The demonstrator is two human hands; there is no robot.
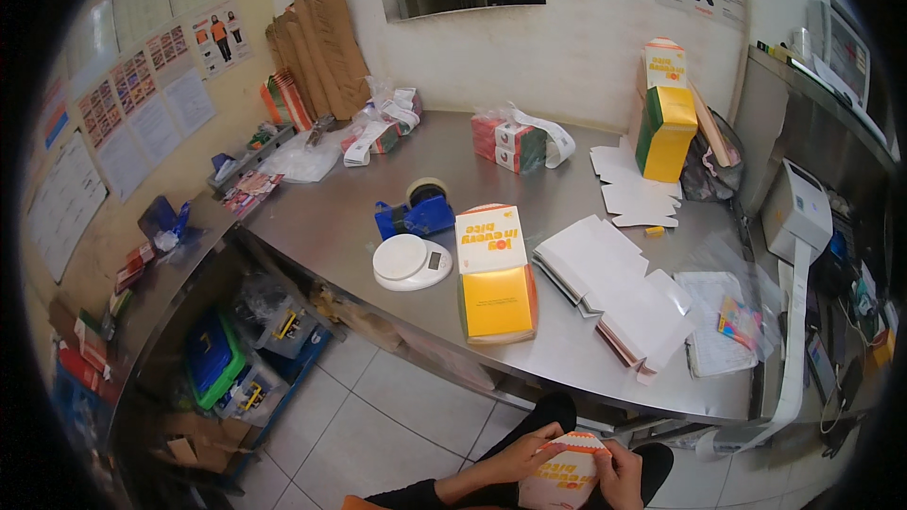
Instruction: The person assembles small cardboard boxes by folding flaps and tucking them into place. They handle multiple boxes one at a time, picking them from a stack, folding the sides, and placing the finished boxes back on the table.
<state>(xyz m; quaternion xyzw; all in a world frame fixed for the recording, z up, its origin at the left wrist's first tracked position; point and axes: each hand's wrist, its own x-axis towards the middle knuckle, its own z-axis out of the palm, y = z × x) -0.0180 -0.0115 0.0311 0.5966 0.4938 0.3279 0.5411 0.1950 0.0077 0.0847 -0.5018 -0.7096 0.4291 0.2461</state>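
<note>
The left hand is closed on the upper left edge of a white cardboard carton piece with yellow lettering and an orange patterned top border, and the right hand grips its upper right edge. The piece is over the person's lap, near and a little right of centre, clear of the long grey metal bench. Whether it is flat or partly folded is hard to tell.

On the bench's near side, beyond the hands, stands a carton with a yellow front and a white lettered upper panel. Just left of it is a white scale with a round plate, and beyond that a blue tape dispenser. To the carton's right lie white cardboard blanks in overlapping stacks, and further right an open paper notebook.

On the far side, a plastic-wrapped bundle of red and green packs sits near the middle; to the right, a tall yellow and green carton stands by more white blanks. At the far left, brown cardboard sheets lean on the wall.
</note>
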